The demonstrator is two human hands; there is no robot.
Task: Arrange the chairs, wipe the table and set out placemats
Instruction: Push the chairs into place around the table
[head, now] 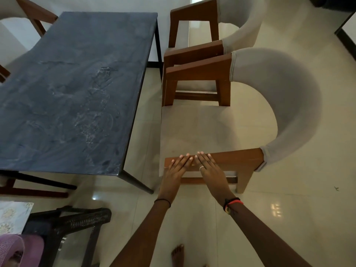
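A dark stone-topped table [81, 89] with smeared marks fills the left half of the view. To its right stands a chair [217, 132] with a pale seat, curved grey back and brown wooden arms. My left hand [178, 167] and my right hand [209, 166] lie side by side, palms down, on that chair's near wooden armrest [237, 158], fingers draped over its top. A second matching chair [204, 29] stands just beyond the first, its arm almost touching it.
Parts of other chairs [28, 14] show at the table's far left. A black woven stool [77, 222] sits at lower left beside patterned cloth [13, 216] and purple mats [21, 249]. My bare foot [178, 254] rests on the glossy tiled floor.
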